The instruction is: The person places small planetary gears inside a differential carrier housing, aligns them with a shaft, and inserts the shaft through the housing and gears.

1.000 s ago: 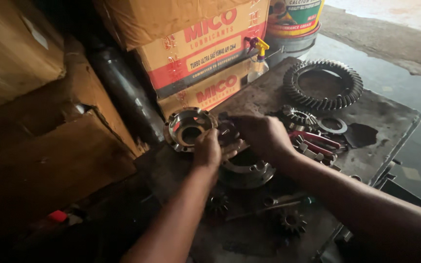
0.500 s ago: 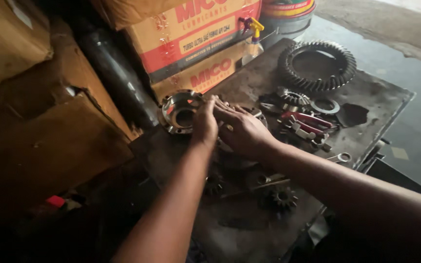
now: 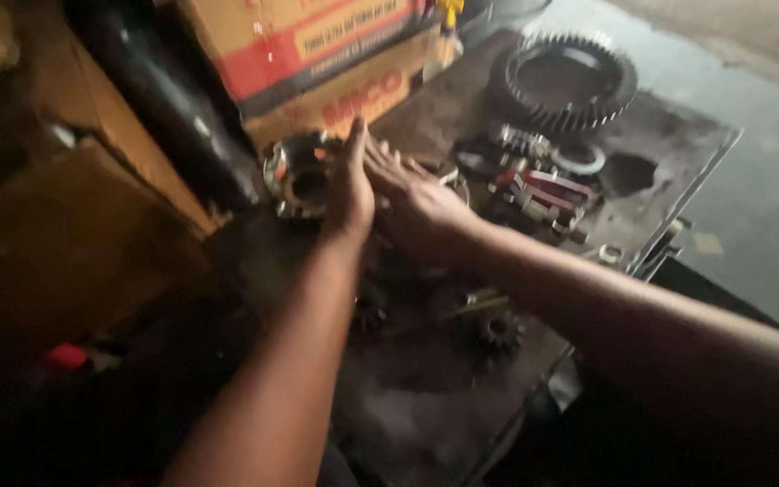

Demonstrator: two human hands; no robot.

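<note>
Pressing flat, fingers stretched wide, left hand [image 3: 351, 185] stands edge-up against shiny round metal differential housing [image 3: 297, 176] at its 9 o'clock | right hand [image 3: 415, 200] open-palmed, touching the left, holding nothing | large dark toothed ring gear [image 3: 570, 81] at 1 o'clock, well apart | small dark pinion gear [image 3: 498, 332] at 5 o'clock

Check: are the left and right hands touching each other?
Touching. The head view shows the left hand held edge-up with the right hand pressed flat against its palm side, no gap between them, beside the round metal housing.
</note>
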